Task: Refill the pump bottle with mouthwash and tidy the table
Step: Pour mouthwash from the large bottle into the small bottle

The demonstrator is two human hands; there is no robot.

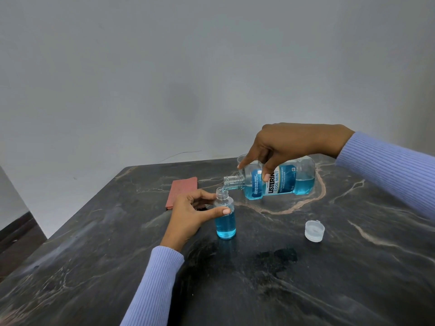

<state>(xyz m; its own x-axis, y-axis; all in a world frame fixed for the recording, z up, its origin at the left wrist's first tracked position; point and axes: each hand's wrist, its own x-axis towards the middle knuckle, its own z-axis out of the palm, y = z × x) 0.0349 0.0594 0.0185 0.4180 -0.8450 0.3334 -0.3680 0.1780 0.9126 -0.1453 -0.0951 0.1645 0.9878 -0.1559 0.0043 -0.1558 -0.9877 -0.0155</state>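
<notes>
A dark marble table (306, 278) carries a small bottle (226, 225) of blue liquid at centre, a clear cap (314, 231) at three o'clock and a red cloth (181, 192) at eleven.

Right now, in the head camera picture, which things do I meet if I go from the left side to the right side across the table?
Red cloth → left hand → small bottle that it holds → mouthwash bottle, tilted in the right hand → white cap lying on the table.

Tipped mouthwash bottle (280, 178) (uncapped) streams blue into upright small bottle (225, 217).
</notes>
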